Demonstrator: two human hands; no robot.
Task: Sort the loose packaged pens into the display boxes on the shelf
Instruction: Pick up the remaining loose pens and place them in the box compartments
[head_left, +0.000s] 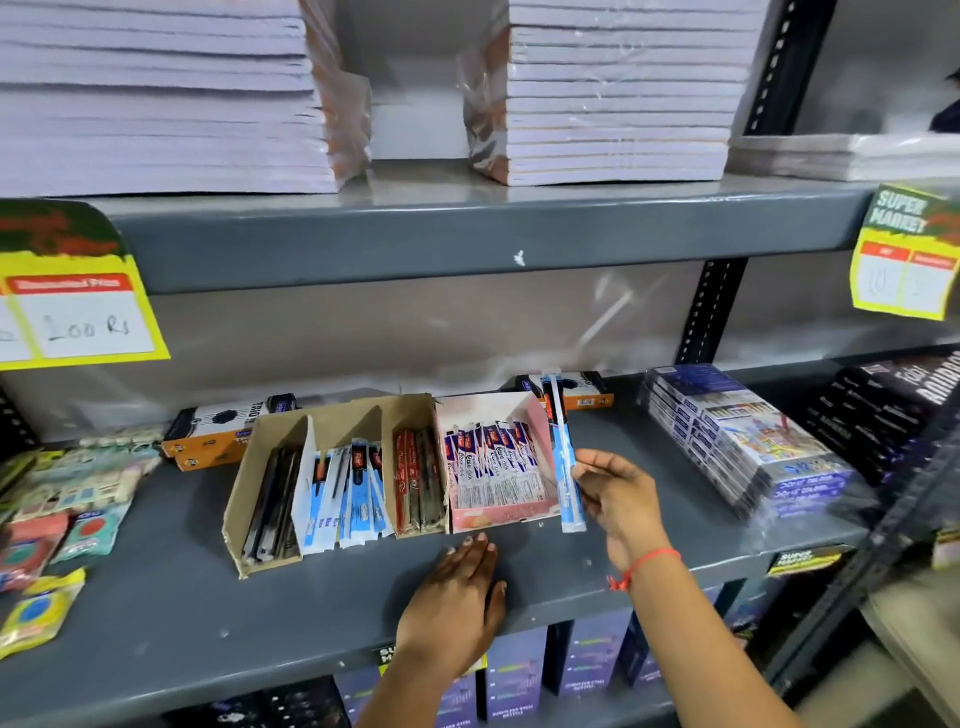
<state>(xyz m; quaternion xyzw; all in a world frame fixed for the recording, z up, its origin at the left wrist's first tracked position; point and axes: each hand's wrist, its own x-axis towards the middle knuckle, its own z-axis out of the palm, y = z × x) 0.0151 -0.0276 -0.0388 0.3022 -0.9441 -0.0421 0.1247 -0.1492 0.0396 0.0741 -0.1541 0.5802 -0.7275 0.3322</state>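
The right hand (615, 499) pinched 1 long blue-and-white packaged pen (565, 467) in its fingers beside the pink box (540, 512). The left hand (457, 603) lay flat and open on the shelf (156, 597).

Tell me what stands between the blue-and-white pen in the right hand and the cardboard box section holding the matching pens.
The pink display box sits between the held pen and the blue-and-white section, with the red-pen section beyond it. Lifting over them looks unobstructed.
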